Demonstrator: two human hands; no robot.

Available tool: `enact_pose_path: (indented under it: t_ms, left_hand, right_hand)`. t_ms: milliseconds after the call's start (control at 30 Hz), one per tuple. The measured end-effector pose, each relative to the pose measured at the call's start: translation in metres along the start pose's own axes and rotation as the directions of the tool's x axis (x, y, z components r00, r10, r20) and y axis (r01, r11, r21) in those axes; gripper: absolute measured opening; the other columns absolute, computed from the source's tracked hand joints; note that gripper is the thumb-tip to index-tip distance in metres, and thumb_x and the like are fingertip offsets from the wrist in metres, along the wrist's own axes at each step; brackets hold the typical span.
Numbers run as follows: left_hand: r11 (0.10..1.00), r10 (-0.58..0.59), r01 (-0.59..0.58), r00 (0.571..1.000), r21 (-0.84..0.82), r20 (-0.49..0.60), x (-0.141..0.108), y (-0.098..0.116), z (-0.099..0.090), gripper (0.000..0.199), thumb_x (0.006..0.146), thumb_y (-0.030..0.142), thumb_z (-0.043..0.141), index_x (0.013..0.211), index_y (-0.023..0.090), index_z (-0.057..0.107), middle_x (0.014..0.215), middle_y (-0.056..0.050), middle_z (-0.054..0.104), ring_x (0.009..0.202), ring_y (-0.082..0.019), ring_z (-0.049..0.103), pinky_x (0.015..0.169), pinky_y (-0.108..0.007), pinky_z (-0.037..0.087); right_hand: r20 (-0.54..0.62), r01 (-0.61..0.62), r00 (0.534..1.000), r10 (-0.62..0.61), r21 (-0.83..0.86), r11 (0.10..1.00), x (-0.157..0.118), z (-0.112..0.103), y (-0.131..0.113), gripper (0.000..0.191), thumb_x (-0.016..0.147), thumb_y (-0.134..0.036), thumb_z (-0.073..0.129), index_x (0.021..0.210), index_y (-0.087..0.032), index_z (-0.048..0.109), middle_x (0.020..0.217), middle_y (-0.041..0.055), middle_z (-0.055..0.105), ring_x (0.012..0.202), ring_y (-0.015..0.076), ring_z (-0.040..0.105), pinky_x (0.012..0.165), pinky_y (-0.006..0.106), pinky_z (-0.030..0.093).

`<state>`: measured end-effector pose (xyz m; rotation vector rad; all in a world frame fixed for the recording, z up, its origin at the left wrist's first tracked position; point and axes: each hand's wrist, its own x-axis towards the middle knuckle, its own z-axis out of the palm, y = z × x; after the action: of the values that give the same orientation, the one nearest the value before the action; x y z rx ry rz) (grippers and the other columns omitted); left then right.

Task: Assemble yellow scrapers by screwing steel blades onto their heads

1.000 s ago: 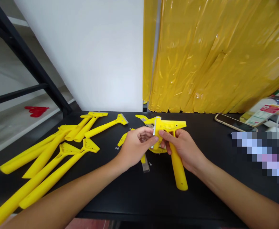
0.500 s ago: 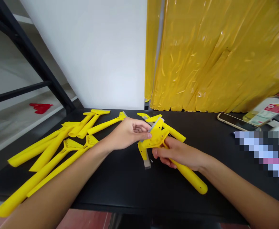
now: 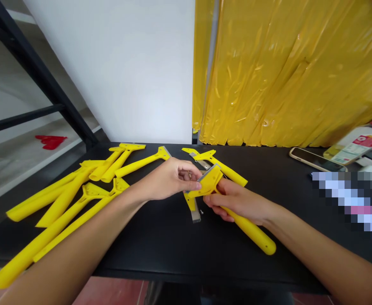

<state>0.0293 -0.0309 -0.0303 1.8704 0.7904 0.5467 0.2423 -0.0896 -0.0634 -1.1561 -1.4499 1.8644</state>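
My right hand (image 3: 238, 201) grips a yellow plastic scraper (image 3: 208, 183) at the neck, its rounded handle running down to the right. A thin steel blade (image 3: 208, 173) lines the upper edge of the scraper's wide head. My left hand (image 3: 169, 180) pinches that head from the left, with fingertips at its edge. Below the hands, a steel blade (image 3: 195, 216) lies on a yellow scraper head part (image 3: 189, 201), and tiny screws (image 3: 201, 211) sit close by. Several yellow scrapers (image 3: 77, 199) lie to the left of my left hand.
The black table (image 3: 188, 250) holds a phone (image 3: 316, 159) and a printed package (image 3: 356, 146) at the back right. Behind it hang yellow plastic sheeting (image 3: 284, 72) and a white wall (image 3: 109, 72). A black metal frame (image 3: 42, 80) stands at the left.
Over the last second, the held scraper swung so its handle points down and right instead of toward me. Both hands shifted with it, and the last half second shows only a slight turn.
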Motion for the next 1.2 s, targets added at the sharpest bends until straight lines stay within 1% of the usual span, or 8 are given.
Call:
enact_pose_path:
  t_ms: [100, 267, 400, 533, 733, 867, 1033, 1200]
  left_hand:
    - [1.0, -0.002, 0.002, 1.0, -0.007, 0.003, 0.0002, -0.0009, 0.0021, 0.017, 0.081, 0.027, 0.078, 0.09, 0.014, 0.071, 0.072, 0.001, 0.062, 0.066, -0.011, 0.052, 0.061, -0.023, 0.043]
    - [0.999, 0.043, -0.043, 0.999, 0.007, 0.004, -0.0002, -0.0011, 0.0016, 0.025, 0.082, 0.024, 0.077, 0.105, 0.015, 0.072, 0.077, 0.001, 0.064, 0.069, -0.012, 0.056, 0.065, -0.025, 0.046]
    - [0.99, 0.09, -0.086, 0.995, 0.116, -0.031, -0.0013, 0.001, 0.0007, 0.026, 0.085, 0.025, 0.075, 0.11, 0.017, 0.076, 0.082, 0.0, 0.064, 0.071, -0.013, 0.055, 0.065, -0.025, 0.044]
    - [0.956, 0.158, -0.153, 0.987, 0.249, -0.001, -0.003, 0.0024, -0.0018, 0.026, 0.091, 0.026, 0.069, 0.115, 0.022, 0.078, 0.086, -0.001, 0.062, 0.072, -0.013, 0.054, 0.064, -0.025, 0.041]
    - [0.924, 0.192, -0.21, 0.978, 0.32, 0.087, -0.0053, 0.0005, -0.0059, 0.028, 0.095, 0.024, 0.064, 0.121, 0.027, 0.076, 0.086, 0.0, 0.06, 0.076, -0.013, 0.057, 0.067, -0.025, 0.043]
    - [0.92, 0.185, -0.197, 0.98, 0.34, 0.068, -0.0065, 0.0027, -0.0061, 0.024, 0.094, 0.027, 0.067, 0.115, 0.023, 0.076, 0.085, 0.001, 0.061, 0.073, -0.012, 0.056, 0.067, -0.025, 0.043]
    - [0.956, 0.14, -0.139, 0.99, 0.259, 0.017, -0.0049, 0.0042, -0.0045, 0.017, 0.088, 0.029, 0.073, 0.101, 0.019, 0.076, 0.082, 0.001, 0.064, 0.073, -0.012, 0.056, 0.067, -0.025, 0.044]
    - [0.991, 0.074, -0.076, 0.997, 0.106, 0.02, -0.0022, 0.0029, -0.0048, 0.017, 0.085, 0.029, 0.075, 0.097, 0.017, 0.073, 0.079, 0.0, 0.066, 0.071, -0.013, 0.057, 0.066, -0.025, 0.046]
  right_hand:
    - [-0.023, 0.008, 1.0, -0.007, 0.022, 1.0, -0.0008, 0.0015, 0.0005, 0.017, 0.091, -0.028, 0.063, 0.082, -0.019, 0.052, 0.059, -0.006, 0.051, 0.044, 0.0045, 0.042, 0.038, 0.015, 0.035]
    - [-0.06, 0.106, 0.993, -0.102, 0.077, 0.991, -0.0017, 0.0046, 0.0006, 0.032, 0.094, -0.048, 0.063, 0.087, -0.017, 0.057, 0.078, -0.0005, 0.062, 0.046, 0.0037, 0.048, 0.035, 0.015, 0.038]
    - [-0.076, 0.157, 0.986, -0.152, 0.063, 0.986, -0.0009, 0.0064, 0.0008, 0.033, 0.095, -0.049, 0.061, 0.089, -0.017, 0.056, 0.077, -0.001, 0.062, 0.042, 0.0032, 0.047, 0.034, 0.015, 0.038]
    - [-0.092, 0.167, 0.983, -0.159, 0.083, 0.982, -0.0004, 0.0065, 0.0014, 0.032, 0.095, -0.05, 0.062, 0.095, -0.019, 0.055, 0.077, -0.0019, 0.062, 0.044, 0.004, 0.048, 0.035, 0.015, 0.038]
    - [-0.064, 0.151, 0.987, -0.146, 0.074, 0.986, 0.0014, 0.0048, 0.0026, 0.037, 0.096, -0.055, 0.058, 0.096, -0.018, 0.057, 0.082, 0.0009, 0.063, 0.046, 0.0048, 0.05, 0.036, 0.017, 0.038]
    - [-0.038, 0.162, 0.986, -0.16, 0.068, 0.984, 0.0005, 0.0048, 0.0021, 0.035, 0.098, -0.053, 0.057, 0.094, -0.018, 0.056, 0.081, -0.0001, 0.062, 0.046, 0.0044, 0.048, 0.036, 0.016, 0.038]
    - [-0.035, 0.155, 0.988, -0.153, 0.066, 0.986, -0.0014, 0.0058, 0.0005, 0.033, 0.095, -0.049, 0.062, 0.094, -0.018, 0.055, 0.082, -0.0003, 0.062, 0.048, 0.0042, 0.049, 0.038, 0.016, 0.04]
    - [-0.046, 0.189, 0.982, -0.186, 0.104, 0.976, -0.0015, 0.0079, 0.0005, 0.034, 0.098, -0.053, 0.056, 0.096, -0.019, 0.055, 0.082, -0.0004, 0.062, 0.046, 0.0042, 0.047, 0.036, 0.016, 0.037]
